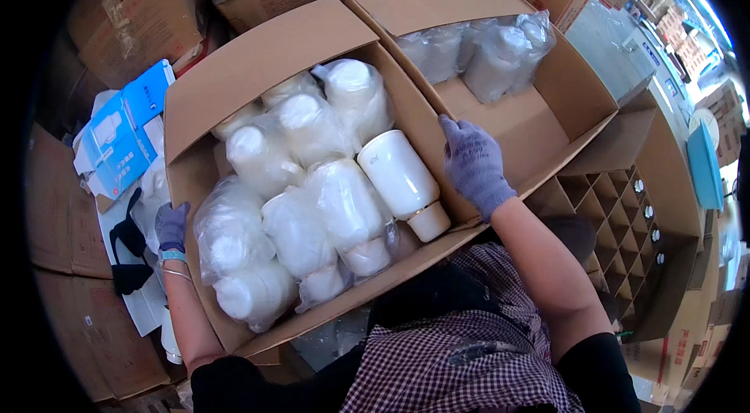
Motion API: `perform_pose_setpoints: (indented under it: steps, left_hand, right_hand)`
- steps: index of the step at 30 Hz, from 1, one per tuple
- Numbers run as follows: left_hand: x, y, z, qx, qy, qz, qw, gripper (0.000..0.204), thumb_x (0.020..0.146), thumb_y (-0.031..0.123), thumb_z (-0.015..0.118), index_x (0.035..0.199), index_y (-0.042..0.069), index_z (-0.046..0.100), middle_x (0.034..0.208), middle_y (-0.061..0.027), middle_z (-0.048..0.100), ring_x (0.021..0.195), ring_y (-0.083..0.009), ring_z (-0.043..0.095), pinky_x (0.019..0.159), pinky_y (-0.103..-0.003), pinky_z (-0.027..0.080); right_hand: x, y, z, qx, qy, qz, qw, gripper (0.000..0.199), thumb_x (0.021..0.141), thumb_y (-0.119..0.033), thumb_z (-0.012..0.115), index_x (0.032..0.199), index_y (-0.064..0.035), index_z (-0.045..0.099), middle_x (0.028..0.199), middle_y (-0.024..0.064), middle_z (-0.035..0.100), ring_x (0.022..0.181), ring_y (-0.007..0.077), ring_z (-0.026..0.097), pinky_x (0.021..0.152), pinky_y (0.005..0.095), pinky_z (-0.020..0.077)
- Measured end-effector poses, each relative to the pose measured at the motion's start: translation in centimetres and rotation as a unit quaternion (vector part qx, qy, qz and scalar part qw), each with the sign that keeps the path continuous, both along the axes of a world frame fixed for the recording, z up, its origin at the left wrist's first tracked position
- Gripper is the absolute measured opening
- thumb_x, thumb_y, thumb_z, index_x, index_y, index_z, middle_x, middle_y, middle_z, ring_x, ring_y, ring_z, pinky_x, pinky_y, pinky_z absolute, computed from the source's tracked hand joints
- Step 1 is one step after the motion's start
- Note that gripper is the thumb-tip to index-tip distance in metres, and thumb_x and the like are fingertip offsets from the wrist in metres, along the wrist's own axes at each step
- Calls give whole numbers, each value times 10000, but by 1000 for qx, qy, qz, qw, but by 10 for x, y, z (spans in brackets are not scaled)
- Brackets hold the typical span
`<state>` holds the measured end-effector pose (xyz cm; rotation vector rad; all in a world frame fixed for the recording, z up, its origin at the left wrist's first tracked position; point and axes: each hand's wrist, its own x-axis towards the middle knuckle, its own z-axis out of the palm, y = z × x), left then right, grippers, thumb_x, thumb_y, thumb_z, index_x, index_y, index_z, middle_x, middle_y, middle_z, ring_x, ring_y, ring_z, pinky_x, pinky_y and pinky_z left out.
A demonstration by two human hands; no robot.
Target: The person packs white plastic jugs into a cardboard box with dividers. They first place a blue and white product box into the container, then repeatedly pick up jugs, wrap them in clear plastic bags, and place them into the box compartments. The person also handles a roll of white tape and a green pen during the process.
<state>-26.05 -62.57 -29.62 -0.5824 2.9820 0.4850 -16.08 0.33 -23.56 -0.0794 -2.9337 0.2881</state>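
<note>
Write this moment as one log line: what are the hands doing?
left hand: on outer wall of cardboard box | right hand: on box's other wall | inside: bagged white bottles, one unbagged bottle

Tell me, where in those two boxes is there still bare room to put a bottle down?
The right box has a bare cardboard floor between the right hand and the bagged bottles along its far wall. The left box is crowded: wrapped bottles and one unwrapped white bottle fill it wall to wall. The left hand rests on its outer edge.
</note>
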Motion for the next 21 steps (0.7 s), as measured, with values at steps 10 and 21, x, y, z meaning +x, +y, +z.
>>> perform_pose_setpoints:
  steps: [10, 21]
  left_hand:
    - [37, 352, 71, 181, 92, -536, 820, 434, 903, 320, 703, 1250, 64, 648, 1247, -182, 648, 1135, -370, 626, 986, -451, 489]
    - [-62, 488, -38, -123, -143, -501, 845, 997, 645, 787, 753, 1149, -72, 691, 1132, -269, 711, 1051, -408, 683, 951, -428, 514]
  right_hand:
    - [135, 7, 40, -180, 168, 55, 968, 555, 801, -91, 698, 1341, -61, 578, 1339, 218, 555, 1210, 400, 556, 1030, 470, 443]
    - [310, 129, 39, -252, 211, -177, 928, 476, 811, -33, 687, 1280, -9, 613, 1222, 204, 630, 1148, 369, 615, 1003, 414, 486]
